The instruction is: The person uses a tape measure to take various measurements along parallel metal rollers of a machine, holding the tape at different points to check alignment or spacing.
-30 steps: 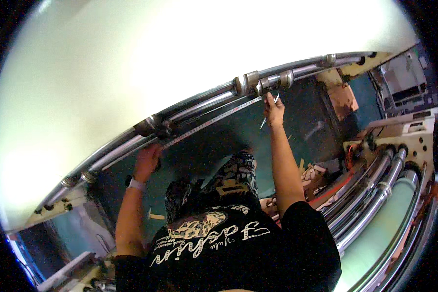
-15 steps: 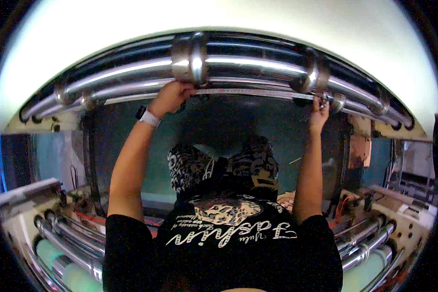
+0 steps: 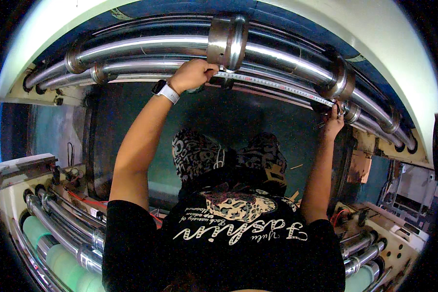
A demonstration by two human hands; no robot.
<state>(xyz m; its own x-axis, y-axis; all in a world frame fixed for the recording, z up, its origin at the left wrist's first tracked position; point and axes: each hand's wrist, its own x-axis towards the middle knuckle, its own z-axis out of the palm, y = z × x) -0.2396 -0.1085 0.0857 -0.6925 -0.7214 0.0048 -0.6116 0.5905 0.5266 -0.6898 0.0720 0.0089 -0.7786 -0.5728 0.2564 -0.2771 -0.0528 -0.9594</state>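
Dark green floor (image 3: pixel 131 121) below, steel shafts (image 3: pixel 141 46) above, measuring tape (image 3: pixel 288 89) taut between two hands

Just beneath the shafts, the pale, finely graduated tape runs straight, slanting down to the right. Its left end meets the left hand (image 3: pixel 192 77), whose thumb and forefinger are pressed together, pinching it, right under a broad brown-and-steel collar (image 3: pixel 224 44); the remaining fingers curl away, partly hidden. At its other end, the right hand (image 3: pixel 332 125) pinches it between thumb and fingertip, just below a second collar (image 3: pixel 343 80). Something thin shows beside that hand, too small to make out.

A dark-faced watch (image 3: pixel 159 87) on a pale strap circles the left wrist. Both forearms reach up from the sleeves of a black T-shirt (image 3: pixel 141 243) with pale lettering and a spotted print; past its hem show patterned trousers (image 3: pixel 194 151).

Farther out, a cream casing (image 3: pixel 389 34) curves over the shafts, with a blue surface (image 3: pixel 170 9) inside its edge. At lower left, more bright metal rods (image 3: pixel 65 228) lie alongside a green roller (image 3: pixel 63 263), with red cables (image 3: pixel 80 198) nearby.
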